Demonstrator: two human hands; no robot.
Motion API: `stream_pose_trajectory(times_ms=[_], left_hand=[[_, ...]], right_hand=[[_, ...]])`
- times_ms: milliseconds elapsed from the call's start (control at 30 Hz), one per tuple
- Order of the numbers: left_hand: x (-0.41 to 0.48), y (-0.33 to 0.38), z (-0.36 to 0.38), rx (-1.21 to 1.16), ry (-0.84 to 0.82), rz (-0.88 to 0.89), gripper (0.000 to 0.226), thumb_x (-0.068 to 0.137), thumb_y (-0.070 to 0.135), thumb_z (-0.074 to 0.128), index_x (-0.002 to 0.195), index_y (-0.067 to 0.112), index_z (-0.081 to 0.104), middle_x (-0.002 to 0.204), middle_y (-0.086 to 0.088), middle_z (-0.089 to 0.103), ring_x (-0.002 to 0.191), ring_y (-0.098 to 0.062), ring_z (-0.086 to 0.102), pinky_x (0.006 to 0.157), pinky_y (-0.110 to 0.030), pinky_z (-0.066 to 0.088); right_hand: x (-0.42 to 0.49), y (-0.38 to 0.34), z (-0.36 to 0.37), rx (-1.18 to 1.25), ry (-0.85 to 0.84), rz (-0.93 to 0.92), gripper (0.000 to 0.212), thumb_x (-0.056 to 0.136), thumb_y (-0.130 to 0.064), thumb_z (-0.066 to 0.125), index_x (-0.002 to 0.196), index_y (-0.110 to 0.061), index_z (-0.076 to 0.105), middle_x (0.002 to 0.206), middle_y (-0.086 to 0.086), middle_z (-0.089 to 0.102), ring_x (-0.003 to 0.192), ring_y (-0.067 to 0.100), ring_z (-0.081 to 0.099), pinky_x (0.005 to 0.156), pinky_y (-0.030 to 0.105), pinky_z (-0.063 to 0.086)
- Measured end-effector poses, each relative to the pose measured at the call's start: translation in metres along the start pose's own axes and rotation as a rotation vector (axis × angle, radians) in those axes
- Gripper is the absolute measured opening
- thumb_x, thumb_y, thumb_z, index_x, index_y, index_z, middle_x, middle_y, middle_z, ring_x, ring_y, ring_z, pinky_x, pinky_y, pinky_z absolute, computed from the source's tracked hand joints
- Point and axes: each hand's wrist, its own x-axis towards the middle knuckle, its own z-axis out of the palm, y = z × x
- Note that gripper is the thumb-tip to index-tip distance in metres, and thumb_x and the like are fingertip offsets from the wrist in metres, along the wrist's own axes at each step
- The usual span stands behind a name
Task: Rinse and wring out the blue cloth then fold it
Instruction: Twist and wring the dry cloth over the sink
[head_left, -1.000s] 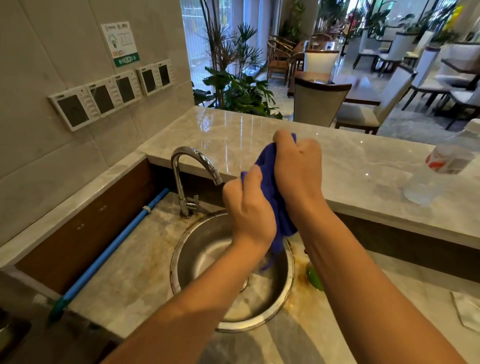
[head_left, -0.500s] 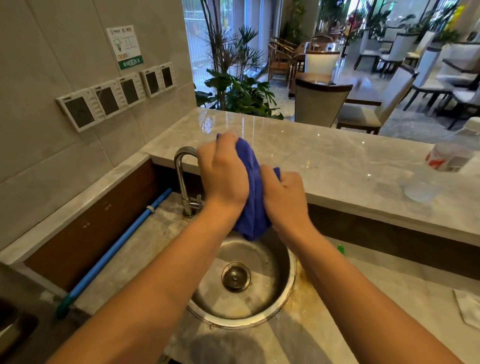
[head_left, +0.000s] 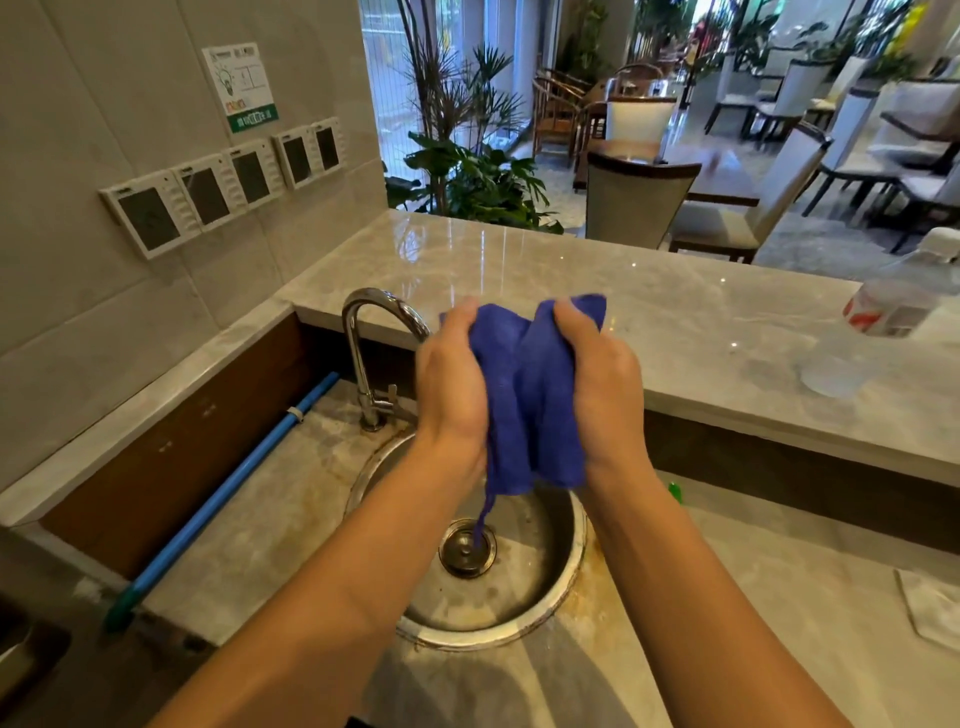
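The blue cloth hangs bunched between both hands above the round steel sink. My left hand grips its left side and my right hand grips its right side, fingers curled into the fabric. A thin blue strand trails down from the cloth toward the drain. The curved chrome tap stands just left of my left hand; no water is seen running from it.
A raised marble counter runs behind the sink with a clear plastic bottle on its right end. A blue pipe lies along the left. A small green object sits right of the sink, a white cloth at far right.
The twisted cloth has been loosened: my hands moved from one above the other to side by side, and the cloth now spreads between them.
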Motion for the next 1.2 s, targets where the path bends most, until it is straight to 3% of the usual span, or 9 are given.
stream_pose_trajectory(times_ms=[167, 300, 400, 600, 733, 800, 933, 1067, 1200], left_hand=[[0.000, 0.015, 0.013, 0.247, 0.058, 0.281, 0.040, 0.089, 0.036, 0.054, 0.051, 0.024, 0.050, 0.052, 0.002, 0.048, 0.052, -0.013, 0.047, 0.049, -0.028, 0.039], [0.005, 0.020, 0.013, 0.265, 0.162, 0.364, 0.048, 0.087, 0.035, 0.049, 0.041, 0.024, 0.038, 0.048, 0.006, 0.037, 0.053, -0.016, 0.035, 0.055, -0.036, 0.032], [-0.021, -0.002, 0.014, 0.402, 0.067, 0.425, 0.051, 0.088, 0.036, 0.046, 0.038, 0.022, 0.043, 0.040, 0.011, 0.038, 0.047, -0.012, 0.034, 0.052, -0.035, 0.031], [0.032, 0.050, 0.012, 0.369, 0.261, 0.424, 0.055, 0.092, 0.023, 0.049, 0.040, 0.023, 0.034, 0.040, 0.013, 0.034, 0.045, -0.009, 0.030, 0.050, -0.030, 0.029], [-0.003, 0.011, 0.015, 0.372, 0.125, 0.406, 0.049, 0.088, 0.033, 0.047, 0.040, 0.022, 0.046, 0.043, 0.011, 0.040, 0.052, -0.015, 0.037, 0.054, -0.041, 0.034], [0.002, 0.019, 0.014, 0.447, 0.102, 0.387, 0.051, 0.090, 0.033, 0.047, 0.040, 0.022, 0.044, 0.043, 0.011, 0.039, 0.050, -0.014, 0.037, 0.054, -0.038, 0.034], [0.030, 0.056, 0.010, 0.388, 0.141, 0.376, 0.054, 0.098, 0.026, 0.047, 0.045, 0.027, 0.035, 0.042, 0.011, 0.035, 0.043, -0.008, 0.032, 0.047, -0.026, 0.031], [-0.005, 0.021, 0.009, 0.331, 0.061, 0.284, 0.040, 0.093, 0.033, 0.050, 0.054, 0.025, 0.046, 0.060, -0.008, 0.043, 0.061, -0.019, 0.041, 0.059, -0.038, 0.036], [0.017, 0.043, 0.003, 0.565, 0.078, 0.409, 0.057, 0.098, 0.022, 0.050, 0.043, 0.022, 0.035, 0.046, 0.004, 0.035, 0.051, -0.015, 0.033, 0.055, -0.040, 0.031]], right_hand=[[0.006, -0.009, 0.014, -0.186, -0.038, -0.080, 0.039, 0.099, -0.031, 0.056, 0.064, -0.013, 0.055, 0.048, -0.004, 0.048, 0.044, 0.008, 0.046, 0.043, 0.018, 0.035], [-0.003, -0.006, 0.011, -0.259, -0.132, -0.097, 0.039, 0.100, -0.030, 0.055, 0.065, -0.012, 0.057, 0.050, -0.003, 0.050, 0.047, 0.011, 0.047, 0.046, 0.018, 0.037], [0.018, -0.024, 0.013, -0.241, -0.039, -0.068, 0.041, 0.099, -0.028, 0.055, 0.061, -0.014, 0.052, 0.049, -0.001, 0.045, 0.044, 0.009, 0.041, 0.045, 0.020, 0.033], [-0.008, -0.010, 0.018, -0.265, -0.213, -0.096, 0.042, 0.101, -0.034, 0.050, 0.075, -0.003, 0.061, 0.063, 0.011, 0.054, 0.059, 0.023, 0.051, 0.056, 0.031, 0.041], [0.019, -0.031, 0.023, -0.205, -0.036, -0.110, 0.044, 0.099, -0.031, 0.055, 0.058, -0.018, 0.051, 0.047, -0.004, 0.045, 0.043, 0.008, 0.041, 0.043, 0.019, 0.033], [0.016, -0.026, 0.027, -0.174, 0.002, -0.144, 0.045, 0.100, -0.028, 0.054, 0.057, -0.015, 0.050, 0.046, -0.003, 0.042, 0.041, 0.009, 0.038, 0.041, 0.018, 0.030], [-0.016, -0.003, 0.027, -0.190, -0.106, -0.202, 0.046, 0.102, -0.028, 0.051, 0.062, -0.004, 0.057, 0.051, 0.000, 0.045, 0.048, 0.019, 0.041, 0.044, 0.021, 0.031], [0.017, -0.023, 0.029, -0.221, 0.026, -0.218, 0.038, 0.099, -0.023, 0.057, 0.067, -0.003, 0.059, 0.050, 0.005, 0.037, 0.045, 0.013, 0.034, 0.042, 0.024, 0.027], [-0.007, 0.000, 0.033, -0.244, 0.030, -0.228, 0.042, 0.099, -0.022, 0.057, 0.059, -0.008, 0.056, 0.050, 0.006, 0.042, 0.048, 0.017, 0.038, 0.046, 0.035, 0.033]])
